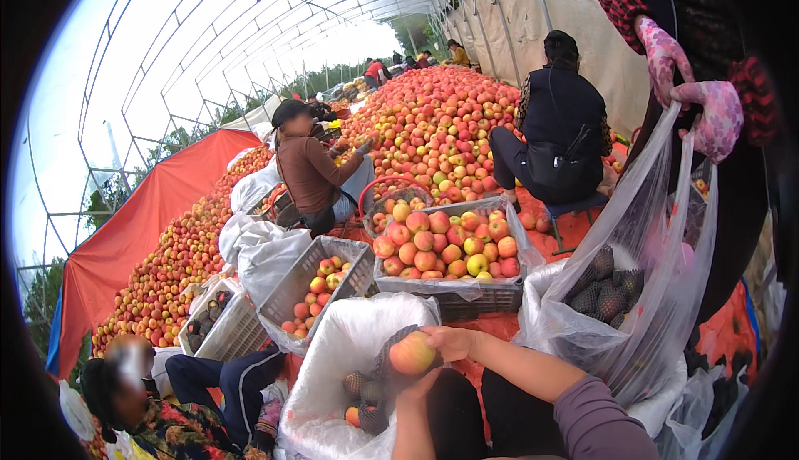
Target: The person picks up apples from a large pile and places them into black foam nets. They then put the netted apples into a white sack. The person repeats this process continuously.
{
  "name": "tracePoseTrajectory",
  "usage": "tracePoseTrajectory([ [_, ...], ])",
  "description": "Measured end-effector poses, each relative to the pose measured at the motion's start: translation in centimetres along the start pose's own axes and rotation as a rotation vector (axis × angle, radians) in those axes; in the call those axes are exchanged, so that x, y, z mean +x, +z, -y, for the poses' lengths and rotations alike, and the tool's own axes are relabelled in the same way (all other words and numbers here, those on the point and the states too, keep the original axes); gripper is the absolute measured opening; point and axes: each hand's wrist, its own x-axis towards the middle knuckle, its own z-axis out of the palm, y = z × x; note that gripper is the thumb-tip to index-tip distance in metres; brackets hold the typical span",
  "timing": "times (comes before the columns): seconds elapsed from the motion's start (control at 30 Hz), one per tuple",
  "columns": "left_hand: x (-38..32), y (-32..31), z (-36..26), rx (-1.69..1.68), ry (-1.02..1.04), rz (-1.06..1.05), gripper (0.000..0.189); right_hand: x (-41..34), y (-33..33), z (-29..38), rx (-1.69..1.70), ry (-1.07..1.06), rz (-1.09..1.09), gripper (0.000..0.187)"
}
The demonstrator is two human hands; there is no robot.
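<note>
An apple (412, 353), yellow and red, is between my two hands above a crate lined with clear plastic (368, 316). Around its left and lower side is a dark foam net sleeve (388, 349). My right hand (450, 342) holds the apple at its upper right. From below, my left hand (419, 389) supports the apple and net; its fingers are partly hidden. Several netted apples (365, 397) lie in the lined crate under my hands. Just beyond stands a crate heaped with bare apples (449, 244).
A person's gloved hands (702, 91) hold up a plastic liner (655, 272) over a crate of netted apples (608, 291) at right. Another person (168, 422) sits close at lower left. A half-filled grey crate (299, 272) stands left; a large apple pile (437, 123) rises behind.
</note>
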Motion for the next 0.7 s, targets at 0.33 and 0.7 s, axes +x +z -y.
tracePoseTrajectory([
  [0.33,-1.4,-3.0,-7.1,0.808,0.772,-0.185,0.017,1.4,0.9,0.0,-0.249,0.072,-0.390,0.054],
  [0.7,-3.9,-2.1,-6.2,0.508,0.544,-0.029,0.059,2.6,2.9,-0.9,-1.529,-0.572,-0.508,0.050],
])
